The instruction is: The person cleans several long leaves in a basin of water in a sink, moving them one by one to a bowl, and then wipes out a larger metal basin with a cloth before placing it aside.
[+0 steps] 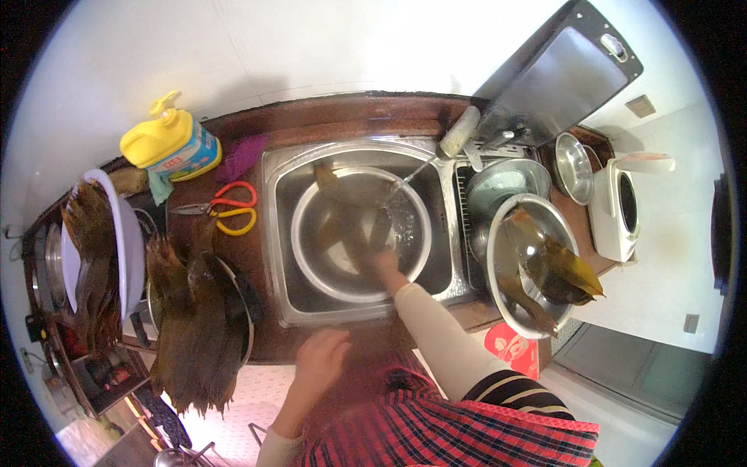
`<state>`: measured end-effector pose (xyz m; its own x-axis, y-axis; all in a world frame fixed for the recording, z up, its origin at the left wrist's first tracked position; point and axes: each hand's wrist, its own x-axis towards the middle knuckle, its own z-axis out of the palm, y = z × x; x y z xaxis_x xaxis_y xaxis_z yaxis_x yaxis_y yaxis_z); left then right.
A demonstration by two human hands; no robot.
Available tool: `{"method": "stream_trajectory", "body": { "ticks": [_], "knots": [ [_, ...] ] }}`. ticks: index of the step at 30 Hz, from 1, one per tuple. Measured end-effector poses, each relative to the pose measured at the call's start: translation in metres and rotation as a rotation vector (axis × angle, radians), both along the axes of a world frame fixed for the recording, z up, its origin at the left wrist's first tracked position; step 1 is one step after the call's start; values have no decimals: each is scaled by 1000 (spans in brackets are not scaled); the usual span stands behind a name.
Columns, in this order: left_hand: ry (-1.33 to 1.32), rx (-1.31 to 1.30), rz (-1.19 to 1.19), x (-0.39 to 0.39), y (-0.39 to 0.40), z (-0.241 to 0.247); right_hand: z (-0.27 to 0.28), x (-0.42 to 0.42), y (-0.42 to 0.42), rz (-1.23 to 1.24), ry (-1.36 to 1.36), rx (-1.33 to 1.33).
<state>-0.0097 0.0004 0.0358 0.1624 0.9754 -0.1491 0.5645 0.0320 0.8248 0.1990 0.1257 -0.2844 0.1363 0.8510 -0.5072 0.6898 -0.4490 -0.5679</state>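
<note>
A round metal basin (428,233) stands in the stainless steel sink (274,280), with water and brown-green leaves (344,204) in it. Water runs from the faucet (460,133) into its right part. My right hand (385,267) reaches into the basin at its front and touches the leaves; it is blurred, and whether it grips one is not plain. Over the counter's front edge my left hand (322,353) hangs in front of the sink, its fingers close together and blurred, with nothing seen in them. Red-and-yellow-handled scissors (233,204) lie left of the sink.
At left, long dark leaves (198,327) overhang a bowl, and more leaves (96,262) lie across a pale purple basin (129,251). A yellow detergent jug (169,146) stands behind. To the right, a metal bowl (496,280) holds leaves; a dark cutting board (560,82) leans against the wall.
</note>
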Motion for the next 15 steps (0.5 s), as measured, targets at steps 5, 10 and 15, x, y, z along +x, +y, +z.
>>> {"method": "stream_trajectory", "body": {
  "ticks": [5, 10, 15],
  "knots": [
    [-116, -235, 113, 19, 42, -93, 13, -12, 15, -315, 232, -276],
    [-90, -356, 252, 35, 86, -171, 48, -1, 36, -643, 874, -406],
    [-760, -1041, 678, 50, 113, -135, 130, -24, 6, -757, 1387, -546]
  ]
}}
